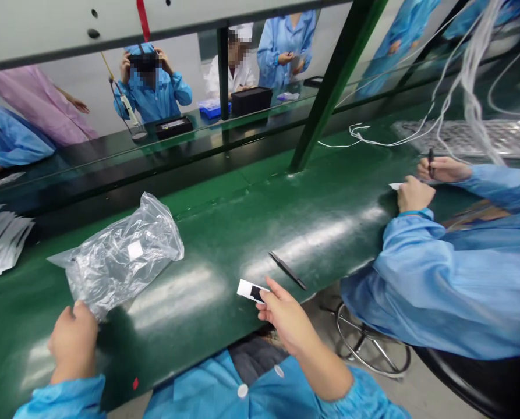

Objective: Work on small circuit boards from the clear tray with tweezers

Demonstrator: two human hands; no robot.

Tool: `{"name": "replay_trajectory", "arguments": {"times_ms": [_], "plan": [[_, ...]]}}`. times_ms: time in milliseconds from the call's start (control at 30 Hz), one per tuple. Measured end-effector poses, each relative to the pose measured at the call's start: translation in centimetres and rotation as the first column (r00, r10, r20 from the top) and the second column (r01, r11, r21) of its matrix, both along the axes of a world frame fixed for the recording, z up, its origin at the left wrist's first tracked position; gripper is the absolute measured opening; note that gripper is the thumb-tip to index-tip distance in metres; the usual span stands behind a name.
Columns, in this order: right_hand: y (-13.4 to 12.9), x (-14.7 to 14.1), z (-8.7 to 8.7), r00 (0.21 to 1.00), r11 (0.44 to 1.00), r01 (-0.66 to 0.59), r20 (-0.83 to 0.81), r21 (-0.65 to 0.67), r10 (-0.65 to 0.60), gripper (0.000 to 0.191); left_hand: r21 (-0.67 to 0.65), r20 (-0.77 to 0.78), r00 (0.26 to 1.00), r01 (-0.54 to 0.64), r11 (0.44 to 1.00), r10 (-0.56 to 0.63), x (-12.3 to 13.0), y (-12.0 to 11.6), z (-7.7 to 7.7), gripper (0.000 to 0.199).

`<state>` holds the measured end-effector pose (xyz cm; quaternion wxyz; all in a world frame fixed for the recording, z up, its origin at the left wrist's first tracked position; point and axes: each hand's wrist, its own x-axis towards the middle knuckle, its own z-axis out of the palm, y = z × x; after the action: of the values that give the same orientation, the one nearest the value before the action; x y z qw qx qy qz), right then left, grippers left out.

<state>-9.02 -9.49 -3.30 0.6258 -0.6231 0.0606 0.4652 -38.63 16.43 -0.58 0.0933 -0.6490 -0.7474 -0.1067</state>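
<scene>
In my right hand (pixel 283 317) is a small white card with a black part (pixel 247 289), pinched between thumb and fingers above the green table. Just beyond that hand lies a black pen-like tool (pixel 287 271). My left hand (pixel 74 337) is at the near end of a clear plastic bag (pixel 155 238), its fingers curled in at the bag's edge; whether they grip the bag is hard to make out. A small white square (pixel 134 250) shows on the bag.
A green post (pixel 329 87) rises behind the table (pixel 225 233). White papers (pixel 2 241) are stacked far left. At right, a person's hands (pixel 414 195) hold a pen; white cables (pixel 473 75) hang beyond. Across the partition are people and a black box (pixel 251 100).
</scene>
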Motion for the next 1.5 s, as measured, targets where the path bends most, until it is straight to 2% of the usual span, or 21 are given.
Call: {"name": "replay_trajectory", "arguments": {"times_ms": [67,167,200,233,267,333,367,400,433,533,633,700,767,833,967,1000,1067,1233,1367,1433,1500], "plan": [[0.2,-0.2,-0.1,1.0,0.999,-0.013,0.005,-0.036,0.013,0.056,0.025,-0.011,0.998,0.064,0.998,-0.063,2.1,-1.0,0.4,0.028],[0.6,-0.3,-0.3,0.981,0.978,-0.134,0.116,-0.161,0.153,0.051,0.056,0.009,0.935,0.354,0.933,-0.355,6.6,-3.9,0.0,0.043],[0.7,-0.2,-0.4,0.952,0.955,-0.196,0.19,-0.222,0.239,0.049,0.045,0.031,0.86,0.508,0.86,-0.509,8.2,-5.3,-0.4,0.044],[0.8,0.0,-0.4,0.902,0.924,-0.254,0.275,-0.287,0.334,0.047,0.061,0.099,0.68,0.725,0.686,-0.727,9.9,-6.9,-0.8,0.045],[1.0,0.2,-0.4,0.83,0.886,-0.302,0.36,-0.352,0.426,0.045,0.024,0.126,0.565,0.82,0.572,-0.815,11.5,-8.5,-1.2,0.041],[1.5,0.6,-0.2,0.653,0.811,-0.362,0.496,-0.459,0.573,0.041,-0.094,0.182,0.337,0.941,0.325,-0.924,14.3,-11.7,-2.2,0.034],[1.7,0.7,-0.1,0.569,0.778,-0.378,0.537,-0.502,0.623,0.04,-0.138,0.198,0.25,0.965,0.225,-0.948,15.5,-13.1,-2.7,0.033],[1.9,0.9,0.0,0.501,0.75,-0.386,0.561,-0.538,0.66,0.039,-0.179,0.216,0.219,0.967,0.182,-0.951,16.5,-14.3,-3.1,0.034],[2.1,1.0,0.2,0.445,0.725,-0.388,0.574,-0.569,0.688,0.039,-0.218,0.224,0.195,0.965,0.146,-0.955,17.3,-15.2,-3.5,0.035],[2.1,1.6,0.5,0.292,0.681,-0.329,0.615,-0.654,0.732,0.037,-0.263,0.206,0.233,0.949,0.176,-0.95,18.8,-16.7,-4.3,0.038],[1.3,2.9,0.6,0.091,0.659,-0.139,0.653,-0.739,0.752,0.035,-0.225,0.199,0.239,0.955,0.193,-0.951,19.1,-16.7,-4.7,0.034],[0.4,4.1,0.2,0.036,0.631,0.049,0.632,-0.774,0.774,0.038,-0.196,0.208,0.225,0.963,0.185,-0.952,19.0,-16.5,-4.8,0.033],[-0.4,5.2,-0.6,0.08,0.573,0.185,0.593,-0.798,0.801,0.043,-0.17,0.217,0.22,0.968,0.186,-0.951,18.8,-16.4,-4.9,0.032],[-1.1,5.9,-1.5,0.138,0.522,0.217,0.556,-0.825,0.82,0.043,-0.142,0.223,0.217,0.972,0.188,-0.95,18.5,-16.5,-5.0,0.031],[-1.5,6.4,-1.9,0.142,0.524,0.166,0.546,-0.836,0.826,0.033,-0.052,0.203,0.185,0.983,0.178,-0.962,18.3,-16.5,-5.3,0.028],[-1.5,6.4,-1.6,0.157,0.542,0.149,0.561,-0.827,0.813,0.033,-0.026,0.192,0.177,0.984,0.176,-0.965,18.3,-16.5,-5.3,0.027],[-1.7,6.1,-0.7,0.25,0.604,0.085,0.604,-0.792,0.757,0.034,0.011,0.178,0.17,0.985,0.175,-0.969,18.3,-16.5,-5.4,0.026],[-2.7,4.0,0.3,0.634,0.833,-0.083,0.616,-0.547,0.467,0.04,0.012,0.194,0.164,0.985,0.169,-0.967,18.3,-16.4,-5.4,0.024],[-2.9,1.8,-0.4,0.915,0.944,-0.068,0.356,-0.323,0.187,0.054,0.035,0.183,0.191,0.979,0.2,-0.964,18.1,-16.5,-5.4,0.021],[-2.7,1.0,-0.3,0.98,0.98,0.016,0.198,-0.196,0.023,0.059,0.075,0.175,0.231,0.966,0.247,-0.957,18.1,-16.8,-5.2,0.022],[-2.5,0.5,0.2,0.993,0.99,0.108,0.057,-0.087,-0.104,0.064,0.086,0.185,0.277,0.951,0.296,-0.943,18.5,-17.5,-4.9,0.025]]}}
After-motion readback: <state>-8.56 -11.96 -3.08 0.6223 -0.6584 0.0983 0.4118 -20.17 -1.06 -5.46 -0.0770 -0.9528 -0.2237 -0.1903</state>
